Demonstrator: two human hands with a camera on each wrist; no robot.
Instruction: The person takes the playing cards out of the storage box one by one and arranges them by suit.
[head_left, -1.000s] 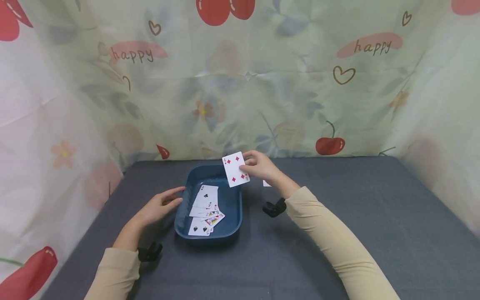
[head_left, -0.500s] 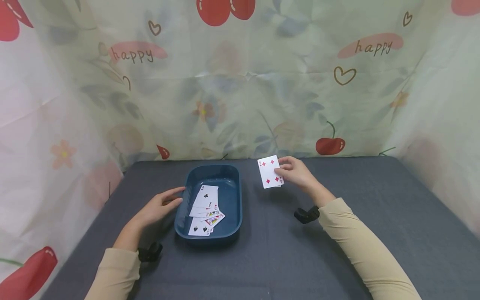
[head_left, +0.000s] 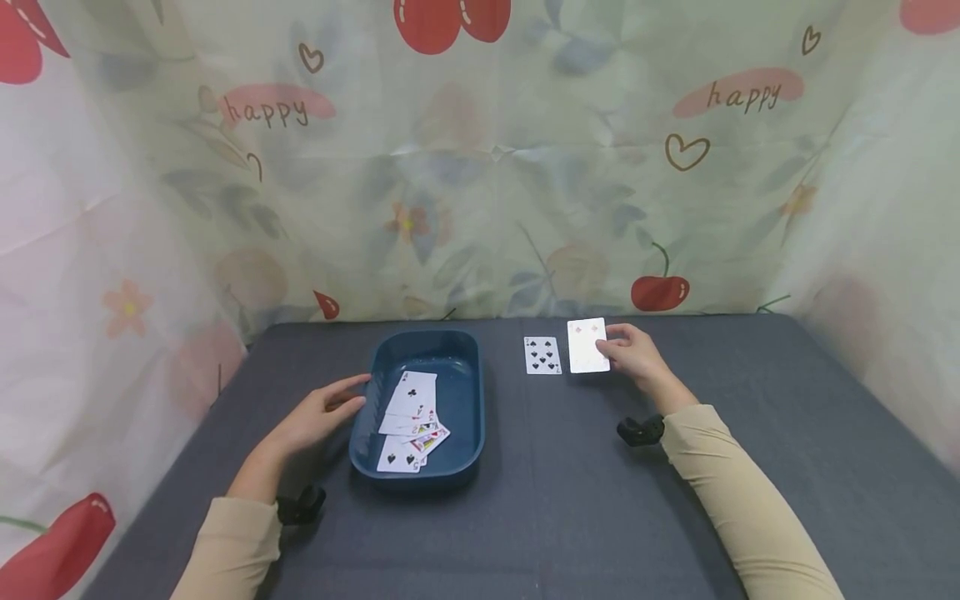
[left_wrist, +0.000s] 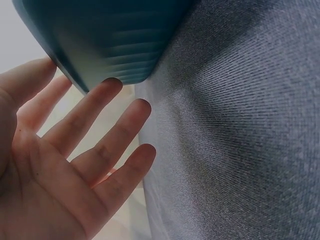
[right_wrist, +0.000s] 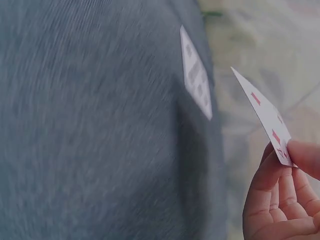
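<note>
Your right hand (head_left: 636, 354) has a grip on the red card (head_left: 587, 345), pinched by its right edge between thumb and fingertips. It's just to the right of the spade card (head_left: 542, 355) that's lying face up on the counter (head_left: 570, 500), close beside it but not overlapping as far as I can see. From the wrist view the red card (right_wrist: 265, 114) is tilted up off the cloth, so it's not down flat yet, and the spade card (right_wrist: 196, 75) sits a little way beyond it.

Your left hand (head_left: 318, 415) isn't holding anything. Fingers are straight and relaxed, resting against the left wall of the blue tray (head_left: 465, 462), and the left wrist view shows the fingertips (left_wrist: 111, 87) touching the tray's (left_wrist: 115, 35) outer side. A loose fan of cards (head_left: 411, 421) is lying in the tray.

Stuff I'd watch for, just my read:

- You're only pinching one edge, so if you let go while the card is tilted it could flop, slide on the cloth or land crooked on top of the spade card.
- Come down too far left and the card's edge might nudge the spade card out of line.
- The counter cloth looks soft, so a flat card could be fiddly to re-pick if it lands wrong.
- If that left hand leans on the tray, the tray could shift and the fan of cards inside might slide around.
</note>
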